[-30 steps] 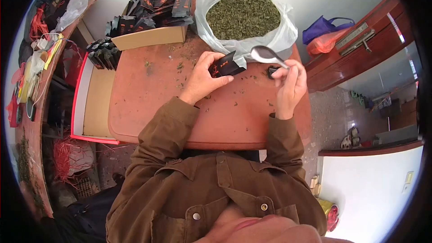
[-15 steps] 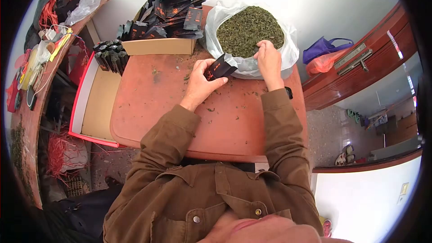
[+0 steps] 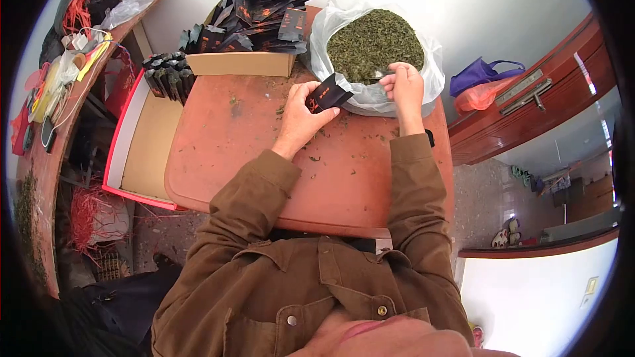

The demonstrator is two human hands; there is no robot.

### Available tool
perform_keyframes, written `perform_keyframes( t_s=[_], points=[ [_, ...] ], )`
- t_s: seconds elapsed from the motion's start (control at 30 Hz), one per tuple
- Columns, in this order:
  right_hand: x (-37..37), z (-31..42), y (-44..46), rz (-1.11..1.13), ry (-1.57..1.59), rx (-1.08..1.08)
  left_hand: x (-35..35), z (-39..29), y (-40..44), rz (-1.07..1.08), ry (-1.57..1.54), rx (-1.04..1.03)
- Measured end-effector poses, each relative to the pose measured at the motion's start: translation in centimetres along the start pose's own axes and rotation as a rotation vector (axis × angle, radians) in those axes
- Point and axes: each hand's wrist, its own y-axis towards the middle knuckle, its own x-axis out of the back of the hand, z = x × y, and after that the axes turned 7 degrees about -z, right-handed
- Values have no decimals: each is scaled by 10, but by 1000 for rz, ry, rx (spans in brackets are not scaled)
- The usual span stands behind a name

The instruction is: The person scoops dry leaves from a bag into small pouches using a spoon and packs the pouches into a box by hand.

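Note:
My left hand (image 3: 302, 118) is wrapped round a small black pouch (image 3: 329, 95) with orange print, its mouth tilted to the upper right. The pouch is by the near rim of a white plastic bag (image 3: 319, 39) full of dried green tea leaves (image 3: 374, 39). Over the right side of that bag, my right hand (image 3: 405, 87) is closed with a pinch on a spoon (image 3: 379, 75). Only a little shiny metal of the spoon shows, low over the leaves; its handle is hidden by the fingers.
A cardboard box (image 3: 239, 65) heaped with black pouches stands at the table's back left. Beside it, a red-edged box lid (image 3: 142, 152) holds more upright pouches (image 3: 169, 78). Loose leaf bits lie on the reddish table (image 3: 225, 158). A purple bag (image 3: 483, 76) hangs at right.
My right hand has turned and shifted slightly right, and the spoon's metal now shows beside the fingers. My left hand keeps the pouch near the bag. The whole view has shifted slightly.

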Motion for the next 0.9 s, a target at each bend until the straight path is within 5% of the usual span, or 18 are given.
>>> perform_keyframes(
  t_s=[0.23, 0.63, 0.77, 0.9],
  points=[
    [13, 2, 8, 1, 330, -148, -3, 10, 2, -12, 28, -19],
    [10, 39, -30, 251, 318, -136, -4, 10, 2, -33, 50, -24],
    [-3, 51, -54, 245, 65, -13, -3, 10, 1, -42, 42, -26],
    [-10, 57, -84, 273, -345, 580, -1, 6, 1, -32, 60, -8]
  ],
)
